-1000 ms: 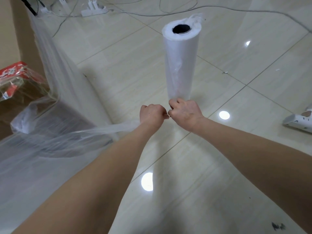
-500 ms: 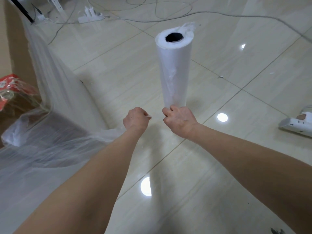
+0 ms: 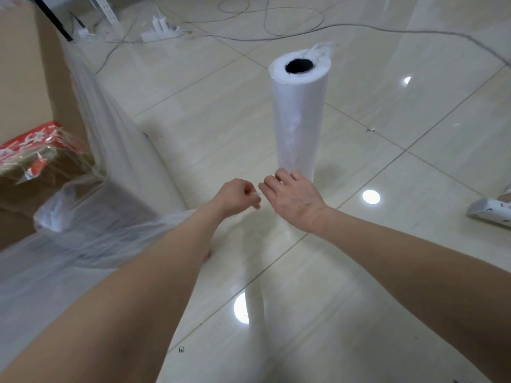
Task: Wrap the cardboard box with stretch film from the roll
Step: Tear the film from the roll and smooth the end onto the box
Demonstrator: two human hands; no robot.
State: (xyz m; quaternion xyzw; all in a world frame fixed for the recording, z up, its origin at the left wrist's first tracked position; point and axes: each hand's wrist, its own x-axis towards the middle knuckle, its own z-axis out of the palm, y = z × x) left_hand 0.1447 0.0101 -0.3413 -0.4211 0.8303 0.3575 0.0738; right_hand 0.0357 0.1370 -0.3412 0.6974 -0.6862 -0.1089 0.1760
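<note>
The white stretch film roll [image 3: 300, 120] stands upright on the tiled floor, its dark core facing up. At the left, the big cardboard box [image 3: 22, 78] has clear stretch film [image 3: 110, 230] draped over its side and corner. A bunched strand of that film runs from the box toward my left hand [image 3: 235, 196], whose curled fingers pinch the film's end. Just beside it, my right hand [image 3: 293, 199] has straightened fingers, with the fingertips at the foot of the roll. It holds nothing.
A red and clear plastic packet [image 3: 36, 145] lies in the open box. Behind the roll, a white power strip [image 3: 161, 33] and loose cables [image 3: 276, 37] lie on the floor. Another white power strip [image 3: 489, 214] sits at the right edge.
My hands, first touching and both gripping the film, have pulled apart. The right hand has let go and opened its fingers. The film strand between roll and left hand is parted.
</note>
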